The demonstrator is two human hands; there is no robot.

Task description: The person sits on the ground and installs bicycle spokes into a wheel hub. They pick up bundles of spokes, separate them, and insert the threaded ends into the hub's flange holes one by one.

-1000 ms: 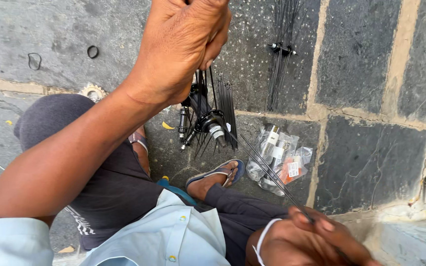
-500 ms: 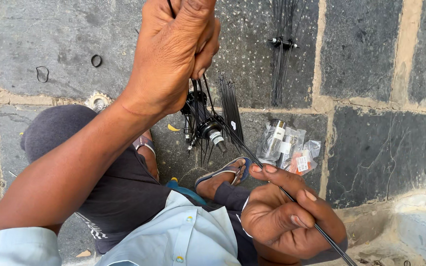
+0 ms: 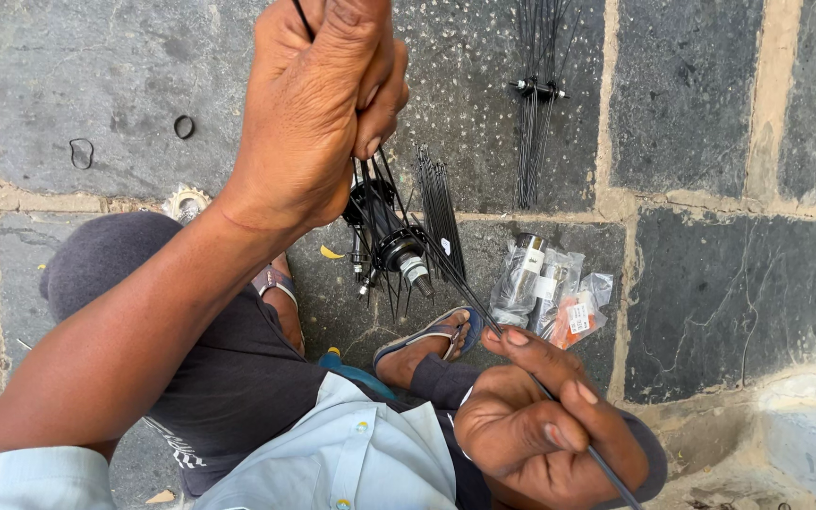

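Observation:
My left hand is raised and closed around several thin black spokes that run down to a black wheel hub hanging below it. My right hand, low at the right, pinches one long black spoke between thumb and fingers; the spoke slants up-left toward the hub. Beneath the hub a loose bundle of black spokes lies on the stone floor.
Clear plastic packets of small parts lie right of my sandalled foot. Another spoke bundle with a small axle lies at the top. A toothed sprocket, a small ring and a wire loop rest at the left.
My right hand came up from the bottom edge with a single spoke and moved it toward the hub. My left hand rose slightly with the hub.

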